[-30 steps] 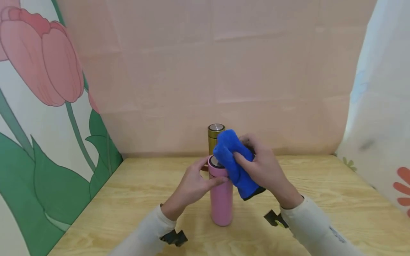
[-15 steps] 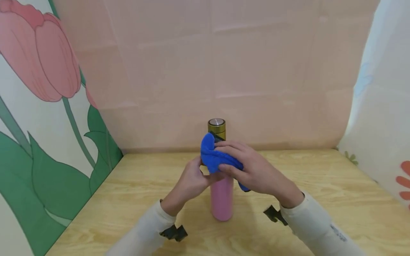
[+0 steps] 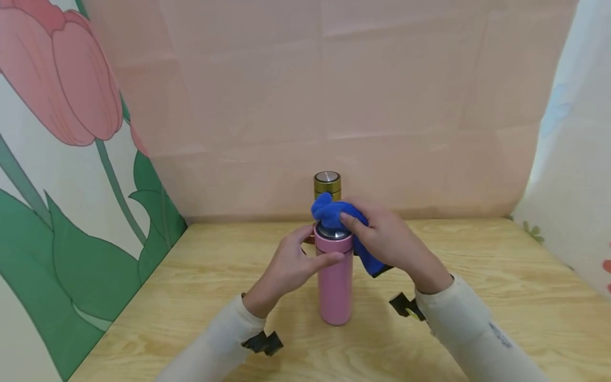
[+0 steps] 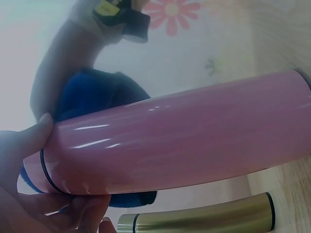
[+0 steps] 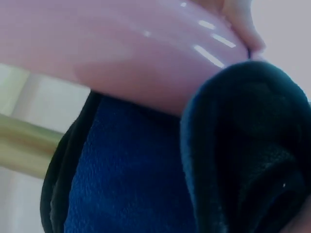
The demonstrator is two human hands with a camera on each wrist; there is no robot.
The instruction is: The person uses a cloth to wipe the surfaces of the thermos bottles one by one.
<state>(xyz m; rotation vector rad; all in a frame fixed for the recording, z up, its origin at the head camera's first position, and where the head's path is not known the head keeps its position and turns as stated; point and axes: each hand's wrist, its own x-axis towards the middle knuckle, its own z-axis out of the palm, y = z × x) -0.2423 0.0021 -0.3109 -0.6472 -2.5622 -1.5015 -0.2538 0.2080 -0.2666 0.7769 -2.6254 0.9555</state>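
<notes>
A pink thermos (image 3: 335, 292) stands upright on the table, its lid topped by a shiny metal disc. My left hand (image 3: 288, 262) grips it around the lid, thumb on the near side and fingers behind; the left wrist view shows the thumb and fingers about the lid seam of the pink thermos (image 4: 184, 141). My right hand (image 3: 389, 236) holds a bunched blue cloth (image 3: 334, 212) against the far part of the lid top. Dark-edged folds of the cloth (image 5: 131, 165) hang beside the thermos in the right wrist view. The right fingertips are hidden behind the cloth.
A gold thermos (image 3: 327, 183) stands behind the pink one, partly hidden by the cloth. Both stand on a light wood-grain table (image 3: 215, 270). A pinkish sheet (image 3: 238, 106) hangs at the back, and a tulip-printed panel (image 3: 90, 212) lines the left side.
The cloth swept left over the thermos lid, covering it, then drew back to the far right part of the lid, baring the metal disc. The left hand keeps its hold; the view tilted slightly.
</notes>
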